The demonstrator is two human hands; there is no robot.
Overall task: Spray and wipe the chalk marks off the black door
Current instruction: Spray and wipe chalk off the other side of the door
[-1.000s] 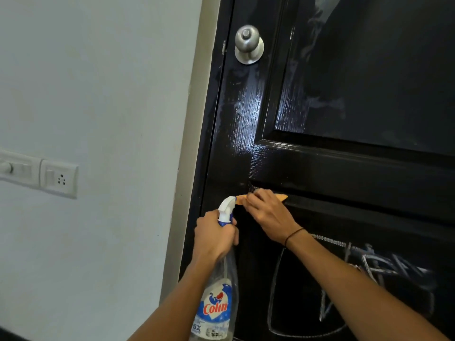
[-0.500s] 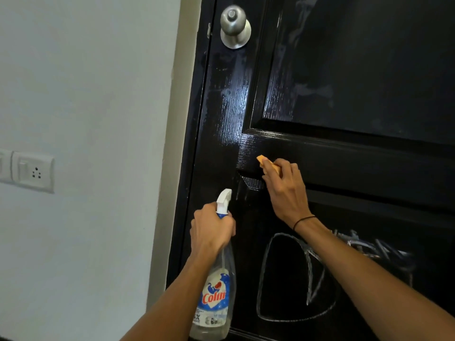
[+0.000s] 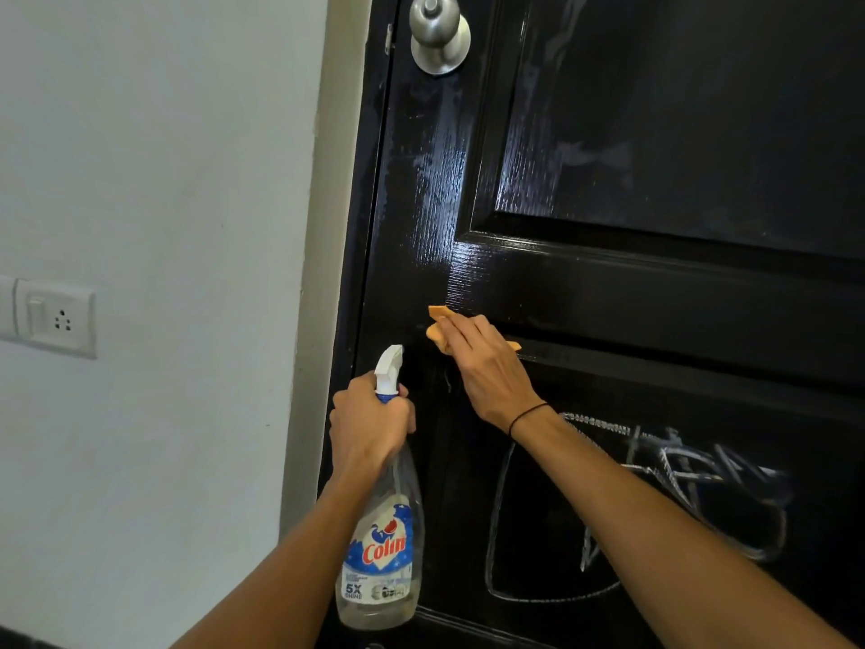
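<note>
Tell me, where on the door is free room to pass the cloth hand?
Free: the glossy stile between the door knob and the orange cloth, and the rail right of the right hand. Crowded: lower left, where the left hand holds the spray bottle beside the chalk marks.

One spray bottle (image 3: pixel 381 531), one cloth (image 3: pixel 439 320), perhaps two chalk marks (image 3: pixel 608 508).

Glossy black door (image 3: pixel 655 311) with white chalk marks (image 3: pixel 678 470) below an orange cloth (image 3: pixel 440 316); silver knob (image 3: pixel 439 35) above; clear spray bottle (image 3: pixel 381 545), white nozzle, blue-red label.
</note>
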